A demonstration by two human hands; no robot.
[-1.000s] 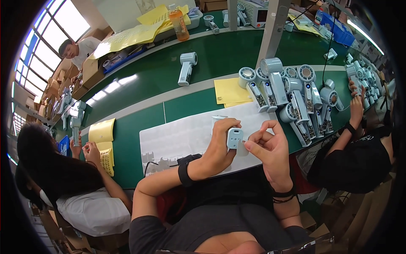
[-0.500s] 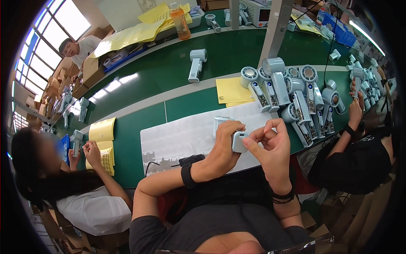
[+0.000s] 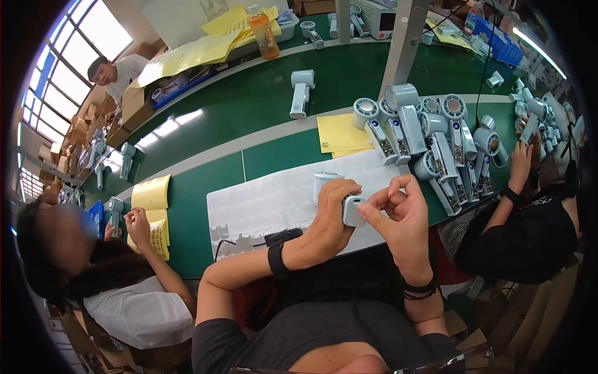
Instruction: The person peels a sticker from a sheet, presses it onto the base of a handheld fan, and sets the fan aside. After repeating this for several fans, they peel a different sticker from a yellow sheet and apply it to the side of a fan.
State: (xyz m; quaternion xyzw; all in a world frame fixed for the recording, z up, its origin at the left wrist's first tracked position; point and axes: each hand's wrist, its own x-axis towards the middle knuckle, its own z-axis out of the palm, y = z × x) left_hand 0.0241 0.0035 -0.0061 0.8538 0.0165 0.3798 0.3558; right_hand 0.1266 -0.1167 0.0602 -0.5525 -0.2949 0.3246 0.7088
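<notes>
My left hand (image 3: 330,215) is wrapped round a light blue handheld fan (image 3: 354,212), its rounded handle end with a small dark slot turned toward me. Part of the fan's round head shows beyond my knuckles; my fingers hide the rest. At the right edge of that handle end is my right hand (image 3: 402,218), its thumb touching the fan and its other fingers curled in. Whether something small sits in that pinch is hidden. Under both hands lies a white sheet (image 3: 261,202) with grey cut-out shapes along its near left edge.
Several handheld fans (image 3: 436,146) stand crowded at the right, some with open handles. Yellow sheets (image 3: 342,134) lie beside them. A lone fan (image 3: 301,93) lies on the green belt (image 3: 237,109) beyond a metal rail. Co-workers sit close on my left and right; a metal post (image 3: 405,50) rises ahead.
The lone fan on the green belt has shifted right, and fans at far left moved likewise. The right co-worker's fan has tilted and lowered. My hands have barely moved.
</notes>
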